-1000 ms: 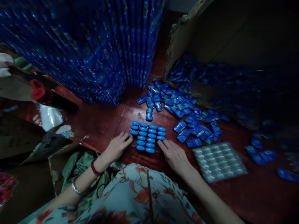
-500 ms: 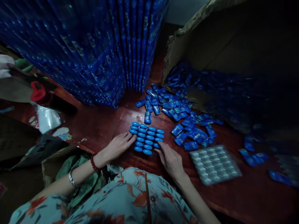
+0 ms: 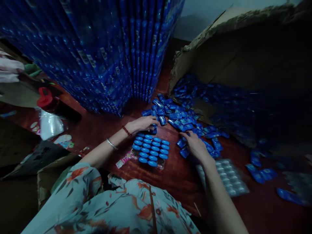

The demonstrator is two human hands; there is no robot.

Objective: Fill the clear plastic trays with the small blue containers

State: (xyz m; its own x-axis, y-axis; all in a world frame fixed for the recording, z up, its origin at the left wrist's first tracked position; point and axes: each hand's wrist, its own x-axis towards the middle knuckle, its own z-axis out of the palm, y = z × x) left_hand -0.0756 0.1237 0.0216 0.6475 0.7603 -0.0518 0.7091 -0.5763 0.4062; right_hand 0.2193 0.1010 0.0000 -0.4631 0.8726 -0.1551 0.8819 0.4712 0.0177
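Blue oval pieces (image 3: 145,150) stand in rows on the table in front of me, with part of a clear, pink-printed package (image 3: 124,160) showing beside and under them. Just beyond the rows, my left hand (image 3: 143,123) has its fingers curled down on a small blue packet (image 3: 153,130). To the right, my right hand (image 3: 196,146) bends its fingers over another blue packet (image 3: 180,143) at the near edge of the loose heap (image 3: 179,115). Its fingertips are partly hidden. A silvery moulded tray (image 3: 230,177) lies partly behind my right forearm.
Tall stacks of blue packages (image 3: 102,65) rise at the back left. A torn cardboard box (image 3: 234,42) on the right holds many blue packets. A dark bottle with a red lid (image 3: 58,107) lies at left by clear plastic bags (image 3: 51,125).
Both hands have left the sides of the oval rows. My left hand moved forward onto a packet; my right moved right and forward to the heap. The pink-printed package now shows at the rows.
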